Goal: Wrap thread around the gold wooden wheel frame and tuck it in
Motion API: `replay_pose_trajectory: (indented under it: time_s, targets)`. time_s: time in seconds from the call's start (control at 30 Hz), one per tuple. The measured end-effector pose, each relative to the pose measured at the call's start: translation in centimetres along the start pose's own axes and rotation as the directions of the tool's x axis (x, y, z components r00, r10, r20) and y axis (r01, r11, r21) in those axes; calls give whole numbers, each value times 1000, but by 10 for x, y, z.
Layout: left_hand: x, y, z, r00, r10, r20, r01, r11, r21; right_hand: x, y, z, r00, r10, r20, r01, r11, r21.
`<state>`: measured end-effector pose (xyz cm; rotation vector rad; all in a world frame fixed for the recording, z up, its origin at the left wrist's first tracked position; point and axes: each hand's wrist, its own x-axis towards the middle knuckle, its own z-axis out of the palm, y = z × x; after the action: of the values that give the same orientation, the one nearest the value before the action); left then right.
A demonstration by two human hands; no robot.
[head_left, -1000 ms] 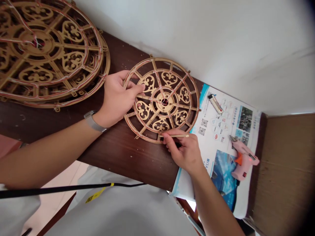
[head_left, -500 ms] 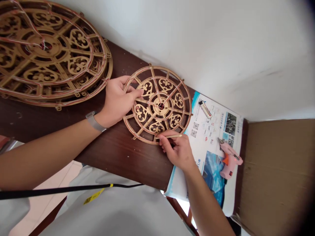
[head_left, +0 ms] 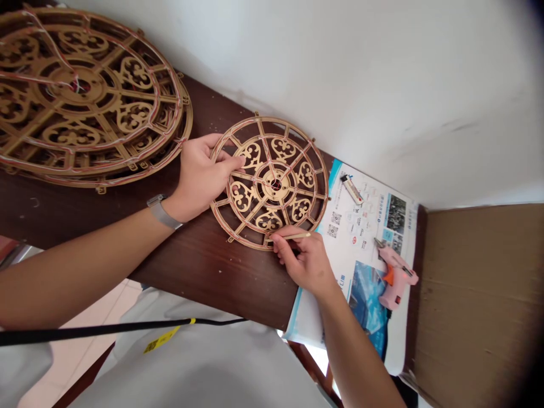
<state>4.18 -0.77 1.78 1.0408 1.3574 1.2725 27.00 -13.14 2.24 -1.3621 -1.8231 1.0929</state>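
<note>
Small wooden wheel [head_left: 274, 184], lattice-cut, lying flat on a dark desk [head_left: 204, 266], mid-frame, with thin reddish strands along its spokes and rim. Left hand [head_left: 199, 178] on the wheel's left side, half open, fingers spread across the spokes and thumb toward the upper rim, pressing more than clutching. Right hand [head_left: 301, 263] at the wheel's lower edge, curled closed, pinching a thin stick [head_left: 297, 236] between thumb and fingertips. Stick's long axis running almost level across the view, its tip pointing left, at the lower rim and touching or just over it; exact contact hidden by the fingers. Right hand nearer that rim spot, left hand nearer the hub.

Counts: one small wheel, one stick, two hands. Off to the left, a stack of large wooden wheels [head_left: 85, 96], at least two, just beside the left hand. To the right, one printed sheet [head_left: 365, 226] carrying one lighter [head_left: 352, 188] and one pink glue gun [head_left: 395, 277]. One watch [head_left: 160, 211] on the left wrist.
</note>
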Motion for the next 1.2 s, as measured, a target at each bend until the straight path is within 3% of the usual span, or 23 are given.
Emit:
replay_pose_trajectory:
  time_s: [0.2,0.43,0.67,0.87,1.2]
  targets:
    - [1,1,2,1000,-12,-1,12,999,-47,-1,1,2,1000,-1,-27,1,1000,24]
    - [3,2,2,999,-28,25,29,998,-47,-3,4,6,988,56,-145,-44,995,88]
    - [2,2,2,1000,22,9,-22,1000,-16,-3,-2,8,972,-60,-226,41,995,-89]
    - [1,0,2,1000,4,17,-5,1000,15,-2,-7,10,968,-173,-181,130,965,-229]
    - [1,-5,3,998,61,-22,-62,997,-42,1,-4,9,988,-31,-152,13,993,-117]
